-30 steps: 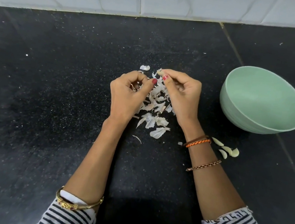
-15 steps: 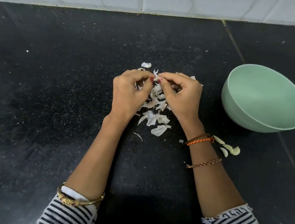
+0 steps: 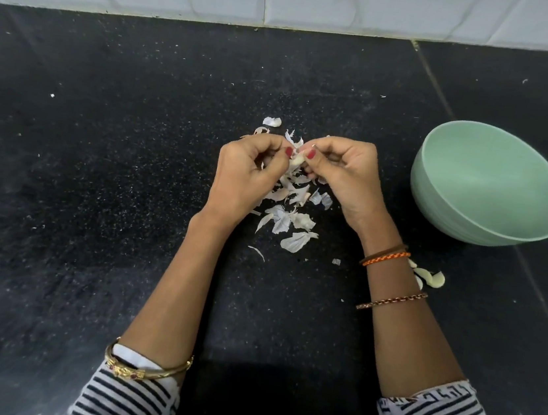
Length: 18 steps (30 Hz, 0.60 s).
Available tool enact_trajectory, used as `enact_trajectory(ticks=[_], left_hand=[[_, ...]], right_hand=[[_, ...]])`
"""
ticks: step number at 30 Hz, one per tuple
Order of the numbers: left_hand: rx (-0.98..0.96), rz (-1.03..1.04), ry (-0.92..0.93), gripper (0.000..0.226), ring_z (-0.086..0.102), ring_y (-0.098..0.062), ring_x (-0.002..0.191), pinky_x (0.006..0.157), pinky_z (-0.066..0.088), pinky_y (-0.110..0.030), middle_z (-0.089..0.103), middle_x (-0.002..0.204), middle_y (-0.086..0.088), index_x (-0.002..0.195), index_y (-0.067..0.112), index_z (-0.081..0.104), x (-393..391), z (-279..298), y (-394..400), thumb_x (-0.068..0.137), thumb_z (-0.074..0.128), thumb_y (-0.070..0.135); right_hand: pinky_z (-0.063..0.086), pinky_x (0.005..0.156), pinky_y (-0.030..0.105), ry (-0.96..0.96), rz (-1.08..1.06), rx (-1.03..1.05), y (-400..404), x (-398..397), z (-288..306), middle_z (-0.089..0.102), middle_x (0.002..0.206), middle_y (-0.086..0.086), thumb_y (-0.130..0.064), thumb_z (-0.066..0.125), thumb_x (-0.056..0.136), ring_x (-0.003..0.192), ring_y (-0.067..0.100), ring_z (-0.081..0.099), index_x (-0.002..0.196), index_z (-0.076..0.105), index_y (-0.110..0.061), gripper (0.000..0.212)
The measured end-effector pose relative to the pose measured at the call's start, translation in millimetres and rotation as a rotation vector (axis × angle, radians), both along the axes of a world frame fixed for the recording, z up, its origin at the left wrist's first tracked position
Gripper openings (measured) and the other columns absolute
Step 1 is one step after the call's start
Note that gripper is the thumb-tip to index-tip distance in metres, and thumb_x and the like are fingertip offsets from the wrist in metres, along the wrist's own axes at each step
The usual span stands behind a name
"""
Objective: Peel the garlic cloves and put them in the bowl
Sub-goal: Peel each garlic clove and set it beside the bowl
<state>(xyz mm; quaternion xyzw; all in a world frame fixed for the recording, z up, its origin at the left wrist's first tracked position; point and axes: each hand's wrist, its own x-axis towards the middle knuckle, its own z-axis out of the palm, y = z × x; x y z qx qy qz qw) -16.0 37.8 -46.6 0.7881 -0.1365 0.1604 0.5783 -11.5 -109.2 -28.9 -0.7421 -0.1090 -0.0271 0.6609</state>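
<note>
the left half of the speckled black stone counter (image 3: pixel 79 183) is left open. the centre of the frame is littered with thin white papery garlic skins (image 3: pixel 291 209). the right side is blocked by a pale green round bowl (image 3: pixel 484 229), and a few peeled cream garlic cloves (image 3: pixel 431 278) are seen at lower right, just beside the right forearm.

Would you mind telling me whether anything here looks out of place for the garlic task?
Yes: several peeled cloves lie on the black counter beside the right wrist, not in the green bowl, which looks empty. Loose skins are scattered below the hands, as peeling would leave.
</note>
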Motion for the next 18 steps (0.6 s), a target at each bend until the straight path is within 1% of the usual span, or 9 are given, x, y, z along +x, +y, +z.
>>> enact_trajectory(ticks=[2, 4, 6, 8, 10, 12, 13, 15, 18], left_hand=[[-0.035, -0.021, 0.038, 0.014, 0.046, -0.004, 0.057, 0.058, 0.038, -0.016, 0.059, 0.061, 0.004, 0.073, 0.017, 0.063, -0.6, 0.9, -0.4, 0.082, 0.054, 0.023], [-0.057, -0.018, 0.06, 0.018, 0.045, -0.011, 0.058, 0.055, 0.039, -0.02, 0.058, 0.064, -0.012, 0.075, 0.015, 0.063, -1.1, 2.0, -2.2, 0.081, 0.052, 0.028], [-0.127, 0.027, 0.099, 0.017, 0.04, -0.011, 0.056, 0.053, 0.037, -0.023, 0.052, 0.061, -0.004, 0.073, 0.02, 0.059, -1.3, 4.0, -2.3, 0.08, 0.051, 0.032], [-0.189, 0.101, 0.125, 0.015, 0.036, -0.007, 0.053, 0.05, 0.033, -0.026, 0.046, 0.056, 0.009, 0.067, 0.021, 0.054, 0.1, 4.1, 1.4, 0.081, 0.05, 0.025], [-0.168, 0.129, 0.107, 0.024, 0.033, -0.003, 0.049, 0.048, 0.03, -0.023, 0.041, 0.05, 0.014, 0.057, 0.019, 0.047, 1.5, 1.6, 4.5, 0.08, 0.05, 0.024], [-0.126, 0.08, 0.065, 0.036, 0.032, -0.003, 0.047, 0.048, 0.03, -0.021, 0.039, 0.046, 0.014, 0.05, 0.015, 0.043, 0.2, 0.9, 1.9, 0.08, 0.055, 0.031], [-0.116, 0.048, 0.05, 0.036, 0.035, -0.004, 0.048, 0.05, 0.032, -0.021, 0.041, 0.048, 0.013, 0.051, 0.014, 0.046, -0.4, 0.1, -0.7, 0.08, 0.058, 0.032], [-0.11, 0.008, 0.043, 0.022, 0.044, -0.004, 0.053, 0.054, 0.037, -0.019, 0.052, 0.057, 0.014, 0.062, 0.019, 0.057, -0.4, -0.7, -6.0, 0.079, 0.065, 0.029], [-0.11, 0.023, 0.047, 0.003, 0.05, 0.002, 0.057, 0.058, 0.039, -0.013, 0.06, 0.063, 0.018, 0.078, 0.023, 0.065, -1.1, -0.8, -8.7, 0.08, 0.065, 0.021]], right_hand=[[0.049, 0.056, 0.014, 0.055, 0.105, -0.018, -3.9, -1.0, 3.0, 0.068, 0.062, -0.01, 0.004, 0.06, 0.084, 0.059, 0.001, 0.06, 0.077, 0.067, -0.011, 0.018], [0.049, 0.056, 0.014, 0.085, 0.128, 0.005, -5.7, -1.8, 4.3, 0.068, 0.062, -0.01, 0.003, 0.06, 0.083, 0.058, 0.001, 0.059, 0.076, 0.065, -0.012, 0.017], [0.05, 0.056, 0.013, 0.117, 0.142, 0.034, -7.4, -2.5, 6.1, 0.068, 0.061, -0.01, 0.003, 0.059, 0.084, 0.057, 0.001, 0.059, 0.076, 0.065, -0.011, 0.017], [0.049, 0.056, 0.012, 0.138, 0.124, 0.077, -9.2, -2.6, 7.4, 0.068, 0.061, -0.009, 0.003, 0.059, 0.084, 0.056, 0.001, 0.059, 0.077, 0.065, -0.009, 0.016], [0.048, 0.055, 0.013, 0.135, 0.043, 0.143, -9.5, -2.1, 8.0, 0.067, 0.061, -0.006, 0.001, 0.06, 0.084, 0.057, 0.002, 0.059, 0.08, 0.065, -0.009, 0.013], [0.048, 0.057, 0.014, 0.109, -0.031, 0.167, -6.0, -1.9, 7.4, 0.067, 0.062, -0.004, 0.002, 0.06, 0.084, 0.059, 0.002, 0.06, 0.083, 0.065, -0.009, 0.012], [0.049, 0.058, 0.014, 0.089, -0.06, 0.16, -3.3, -1.9, 6.6, 0.067, 0.063, -0.004, 0.003, 0.061, 0.084, 0.059, 0.003, 0.061, 0.083, 0.065, -0.009, 0.012], [0.049, 0.058, 0.014, 0.047, -0.111, 0.123, 0.6, -1.6, 4.7, 0.067, 0.066, -0.004, 0.003, 0.061, 0.084, 0.06, 0.002, 0.061, 0.083, 0.065, -0.007, 0.011], [0.05, 0.059, 0.014, -0.002, -0.154, 0.053, 2.9, -0.5, 2.8, 0.066, 0.072, 0.001, 0.006, 0.061, 0.084, 0.06, 0.001, 0.061, 0.08, 0.064, -0.008, 0.015]])
